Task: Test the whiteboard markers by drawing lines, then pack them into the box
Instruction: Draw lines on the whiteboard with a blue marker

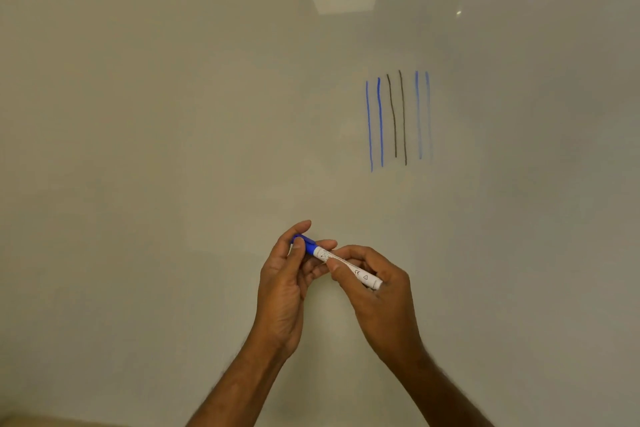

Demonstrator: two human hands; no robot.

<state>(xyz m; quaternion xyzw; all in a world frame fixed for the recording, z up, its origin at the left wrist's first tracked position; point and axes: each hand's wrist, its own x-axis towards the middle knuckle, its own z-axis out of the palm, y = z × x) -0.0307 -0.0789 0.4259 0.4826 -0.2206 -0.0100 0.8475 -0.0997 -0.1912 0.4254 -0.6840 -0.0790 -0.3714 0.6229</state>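
Note:
I hold one whiteboard marker [341, 262] in both hands in front of the whiteboard [173, 149]. The marker has a white barrel and a blue cap [306, 243]. My left hand [287, 284] pinches the blue cap between thumb and fingers. My right hand [375, 298] grips the white barrel, whose flat end sticks out to the lower right. The cap sits on the barrel. Several vertical test lines [398, 120], blue and black, stand on the board up and to the right of my hands. The box is not in view.
The whiteboard fills nearly the whole view, with ceiling-light reflections [344, 0] near the top. A strip of tan surface [41, 419] shows at the bottom left corner.

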